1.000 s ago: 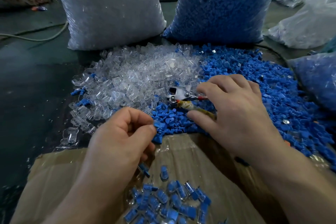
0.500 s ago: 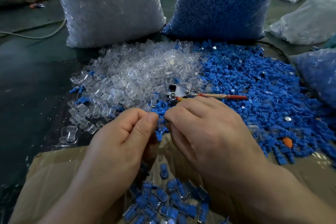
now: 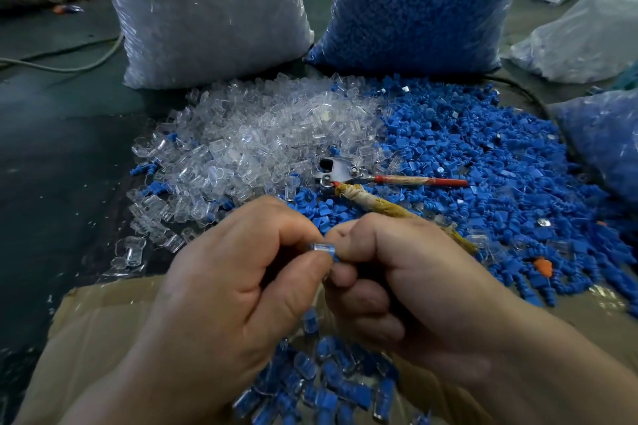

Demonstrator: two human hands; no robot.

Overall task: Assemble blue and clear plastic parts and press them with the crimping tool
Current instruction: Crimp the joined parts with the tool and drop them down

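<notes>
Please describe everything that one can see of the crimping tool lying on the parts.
The crimping tool lies flat where the clear parts meet the blue parts. Its grey metal head, with a dark opening and a round rivet, points left. Two handles spread to the right: one thin, red and worn; the other wrapped in dirty yellowish cloth, passing behind the right hand. Neither that hand nor the left hand grips it; both pinch a small part.
</notes>
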